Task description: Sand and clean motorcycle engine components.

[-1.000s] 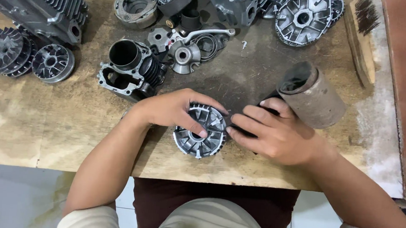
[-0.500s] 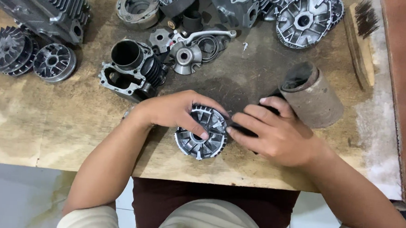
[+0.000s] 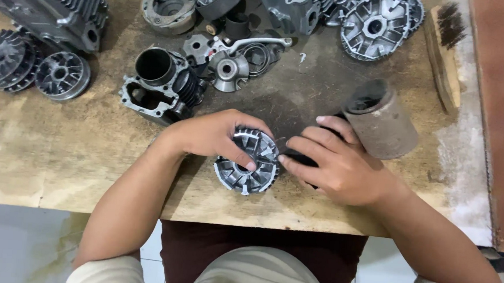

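Both hands' fingers [image 3: 245,158] grip finned pulley [image 3: 249,175] rim.

A finned round metal disc [image 3: 247,167] lies on the workbench [image 3: 47,158] near its front edge, with the left hand [image 3: 214,134] resting over its upper left and the right hand [image 3: 335,161] touching its right rim. Just right of that hand lies a tilted cylinder sleeve [image 3: 382,117]; behind the left hand sits an engine cylinder block [image 3: 162,83]. Two finned wheels [image 3: 29,66] lie far left, and a brush [image 3: 444,51] lies at the back right.
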